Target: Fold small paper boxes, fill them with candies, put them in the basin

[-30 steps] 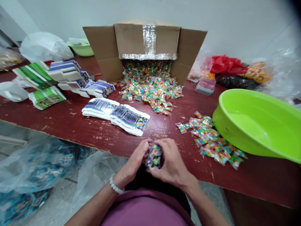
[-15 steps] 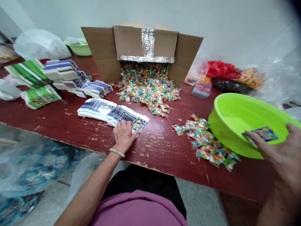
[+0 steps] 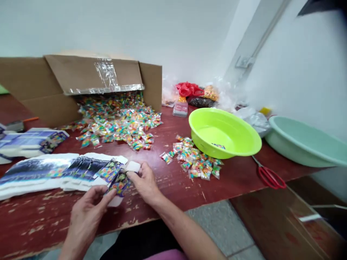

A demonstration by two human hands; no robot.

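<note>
A small printed carton [image 3: 120, 183] with white end flaps is between my two hands, above the near end of a fanned row of flat cartons [image 3: 89, 169]. My right hand [image 3: 145, 183] pinches its upper end by a white flap. The thumb and fingers of my left hand [image 3: 90, 206] close on its lower left side. Inside the lime-green basin [image 3: 244, 146] lies another printed piece [image 3: 218, 146], mostly hidden by the rim. A pile of small wrapped candy packets [image 3: 196, 160] is in front of the basin.
Candy packets [image 3: 116, 124] spill from an open cardboard box [image 3: 89, 76]. More cartons [image 3: 32, 141] are stacked at the left. Red-handled scissors [image 3: 271, 177] lie near the table's front edge, beside a pale green basin [image 3: 303, 144]. Bags, one red [image 3: 188, 89], sit along the wall.
My right hand has left the lime-green basin, where a printed piece now lies, and come to the cartons. Both hands now hold one carton. The view has swung right.
</note>
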